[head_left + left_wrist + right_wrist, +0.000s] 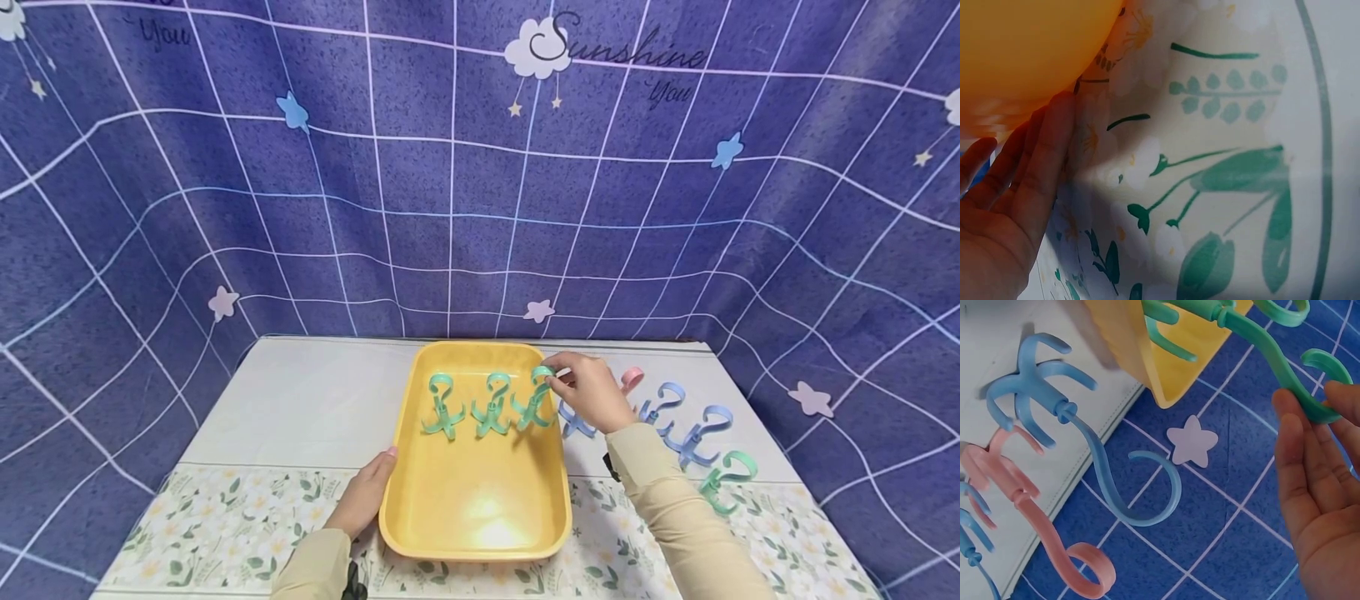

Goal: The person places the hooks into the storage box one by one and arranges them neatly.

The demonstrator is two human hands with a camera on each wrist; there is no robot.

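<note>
My right hand [594, 390] pinches the curled top of a mint-green plastic hook [532, 410] between thumb and fingers. That hook has several curved prongs at its base and stands over the right inner side of the yellow tray [465, 508]. Two matching hooks, a left one [446, 419] and a middle one [491, 417], sit in the tray in a row with it. At the tray's left wall is my left hand [365, 493]. In the left wrist view its fingers [1054, 144] extend straight against the yellow wall.
Right of the tray lie several more hooks: a blue one [1102, 469] beside the wall, a pink one [1044, 528], further blue ones [696, 444] and a green one [723, 486]. A blue grid-patterned curtain [480, 183] closes off the table's back.
</note>
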